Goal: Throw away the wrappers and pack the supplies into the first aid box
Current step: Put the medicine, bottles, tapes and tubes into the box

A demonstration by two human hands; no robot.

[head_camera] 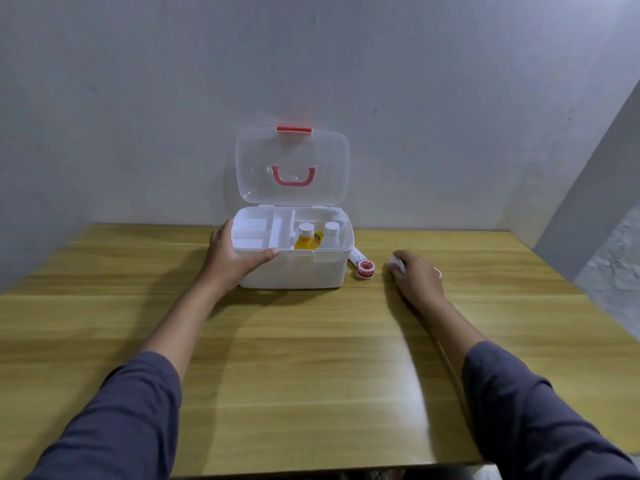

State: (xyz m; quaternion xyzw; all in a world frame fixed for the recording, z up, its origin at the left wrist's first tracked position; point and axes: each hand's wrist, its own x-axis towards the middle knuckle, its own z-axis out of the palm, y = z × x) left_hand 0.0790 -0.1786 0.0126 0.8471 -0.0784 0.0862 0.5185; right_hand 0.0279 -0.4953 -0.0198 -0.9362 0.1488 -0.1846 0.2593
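Observation:
A white first aid box (304,271) stands open at the back of the wooden table, its clear lid (292,168) with a red handle leaning against the wall. Inside on the right stand a yellow bottle (304,239) and a white bottle (330,235), both with white caps; a white divided tray (259,230) fills the left. My left hand (232,258) grips the box's front left corner, thumb on the rim. A red and white tape roll (364,269) and a white tube (356,254) lie just right of the box. My right hand (415,275) rests over a small white object (394,262), mostly hidden.
The table (311,358) butts against a grey wall at the back, and another wall slants in on the right. The table's near edge runs just beneath my sleeves.

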